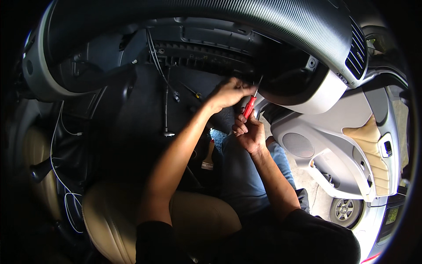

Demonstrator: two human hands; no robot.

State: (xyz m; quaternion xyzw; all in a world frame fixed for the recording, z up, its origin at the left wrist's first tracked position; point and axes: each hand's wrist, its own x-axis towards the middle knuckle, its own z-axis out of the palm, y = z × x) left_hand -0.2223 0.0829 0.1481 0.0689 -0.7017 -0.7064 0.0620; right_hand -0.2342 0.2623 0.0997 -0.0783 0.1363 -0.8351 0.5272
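My right hand [249,134] is closed around the red handle [249,107] of a screwdriver, whose thin metal shaft [260,83] points upward near the light trim under the dashboard. My left hand [231,93] is just left of that shaft, fingers blurred; whether it touches the shaft or holds anything I cannot tell. A yellow-handled tool [197,95] lies on the dark surface below the dashboard opening [202,57]. A paintbrush [208,157] is beside my leg, and loose black cables [163,77] hang from the opening.
I am by a beige seat [114,220] in a car. At right, an open door [321,141] shows a wheel [346,210] beyond it. A gear lever [38,171] and white cables [57,145] are at left. The curved dashboard [281,22] spans the top.
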